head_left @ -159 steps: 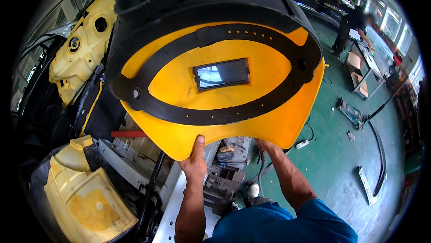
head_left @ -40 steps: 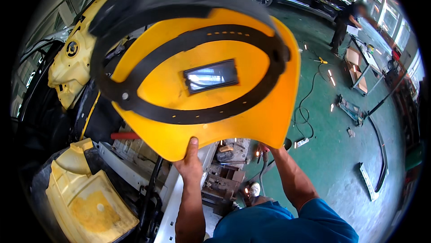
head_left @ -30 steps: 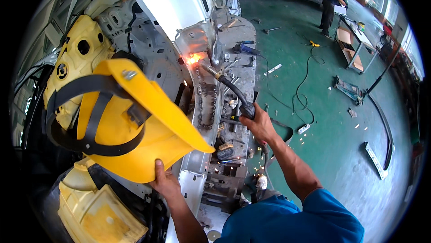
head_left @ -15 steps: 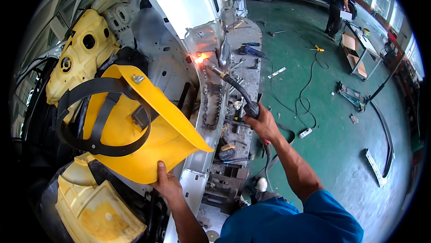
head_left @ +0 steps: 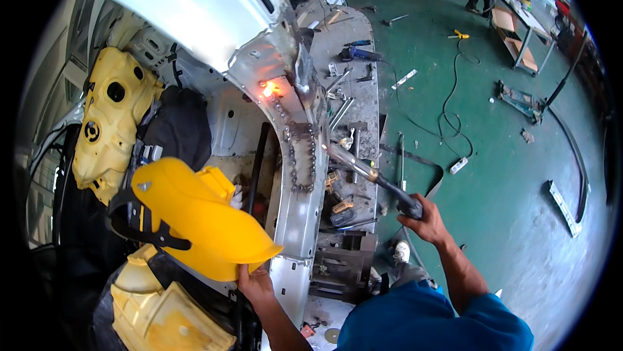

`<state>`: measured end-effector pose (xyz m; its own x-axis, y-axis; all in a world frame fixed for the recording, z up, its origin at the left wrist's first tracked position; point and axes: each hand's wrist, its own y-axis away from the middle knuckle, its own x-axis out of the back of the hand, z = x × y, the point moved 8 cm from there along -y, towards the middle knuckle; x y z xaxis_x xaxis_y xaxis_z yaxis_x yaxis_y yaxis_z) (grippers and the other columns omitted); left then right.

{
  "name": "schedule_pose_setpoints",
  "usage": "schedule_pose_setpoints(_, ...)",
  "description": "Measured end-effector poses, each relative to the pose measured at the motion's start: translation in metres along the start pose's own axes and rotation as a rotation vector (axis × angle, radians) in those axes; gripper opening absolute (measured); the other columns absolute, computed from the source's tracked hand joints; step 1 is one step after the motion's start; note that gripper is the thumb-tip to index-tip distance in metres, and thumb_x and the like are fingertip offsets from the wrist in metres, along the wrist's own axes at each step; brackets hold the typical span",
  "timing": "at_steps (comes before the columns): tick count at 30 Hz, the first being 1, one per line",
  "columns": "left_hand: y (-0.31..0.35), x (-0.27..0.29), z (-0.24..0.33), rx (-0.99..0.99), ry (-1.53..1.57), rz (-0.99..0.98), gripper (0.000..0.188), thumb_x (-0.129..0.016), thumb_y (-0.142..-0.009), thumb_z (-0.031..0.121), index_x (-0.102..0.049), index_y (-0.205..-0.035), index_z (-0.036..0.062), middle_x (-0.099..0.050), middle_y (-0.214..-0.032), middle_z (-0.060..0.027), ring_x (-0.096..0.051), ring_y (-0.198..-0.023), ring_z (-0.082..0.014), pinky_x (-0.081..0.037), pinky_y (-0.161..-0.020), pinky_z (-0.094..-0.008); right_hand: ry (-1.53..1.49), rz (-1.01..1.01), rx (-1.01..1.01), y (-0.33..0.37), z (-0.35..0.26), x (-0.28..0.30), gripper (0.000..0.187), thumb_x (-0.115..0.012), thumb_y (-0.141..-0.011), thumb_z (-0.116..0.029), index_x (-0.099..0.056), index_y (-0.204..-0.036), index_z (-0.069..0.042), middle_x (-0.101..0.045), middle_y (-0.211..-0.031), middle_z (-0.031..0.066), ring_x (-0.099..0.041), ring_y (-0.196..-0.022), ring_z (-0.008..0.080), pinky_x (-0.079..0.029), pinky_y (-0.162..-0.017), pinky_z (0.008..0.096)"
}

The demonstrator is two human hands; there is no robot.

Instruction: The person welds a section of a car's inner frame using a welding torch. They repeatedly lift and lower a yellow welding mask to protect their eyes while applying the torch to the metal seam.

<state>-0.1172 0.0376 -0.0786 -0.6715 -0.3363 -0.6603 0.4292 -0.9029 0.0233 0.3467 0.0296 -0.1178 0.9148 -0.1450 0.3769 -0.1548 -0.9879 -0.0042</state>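
Gripping, left hand (head_left: 258, 286): clamped on the lower rim of the yellow plastic welding mask (head_left: 201, 218); thumb on the near side, other fingers mostly hidden.
Mask: low left of centre, outer shell turned up and to the right, black headband (head_left: 123, 218) on its left. Its right corner overlaps the bare silver steel sill (head_left: 295, 228) in view; contact, cannot tell.
Right hand (head_left: 425, 221): closed around the black handle of a metal-nosed welding torch (head_left: 371, 174); fingers wrapped, little gap.
Torch: nose points up and left, tip just beside the sill's right side, well apart from the glowing orange spot (head_left: 269, 89).
Seam: dark beaded weld line (head_left: 289, 156) runs down the sill below the glow.
Left edges: moulded cream-yellow tank (head_left: 107, 114) above the mask, pale yellow foam-like block (head_left: 175, 325) below; tight quarters around left hand.
Middle edge: grey metal platform (head_left: 357, 23) along the sill, tools strewn on it, blue grinder (head_left: 360, 56) among them.
Right room: green floor (head_left: 500, 189) wide open beyond right hand; dark cable (head_left: 448, 114) and white power strip (head_left: 459, 165) lie above it in view.
Underfoot: white shoe (head_left: 402, 252) near the platform's lower end.
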Motion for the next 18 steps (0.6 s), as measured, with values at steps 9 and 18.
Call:
schedule_pose_setpoints(9, -0.009, 0.039, -0.001, 0.061, 0.027, 0.075, 0.03, -0.061, -0.096, 0.012, -0.058, -0.124, -0.0013, -0.068, -0.115, -0.0135, -0.069, -0.097, -0.0228, -0.059, -0.085, -0.033, -0.021, -0.024, -0.009, 0.031, 0.067, 0.007, 0.044, -0.079, -0.07, -0.014, -0.061, -0.109, -0.003, -0.068, -0.097, 0.0163, -0.067, -0.088, 0.0341, -0.053, -0.077, 0.0394)
schedule_pose_setpoints(18, -0.014, 0.05, 0.005, 0.034, -0.149, 0.141, 0.034, -0.063, -0.095, 0.017, -0.056, -0.124, 0.0007, -0.067, -0.112, -0.0107, -0.068, -0.094, -0.0207, -0.057, -0.084, -0.0315, -0.016, -0.138, 0.111, 0.012, 0.105, 0.003, 0.052, -0.079, -0.061, -0.012, -0.061, -0.109, -0.003, -0.066, -0.095, 0.0143, -0.066, -0.088, 0.035, -0.054, -0.076, 0.0403)
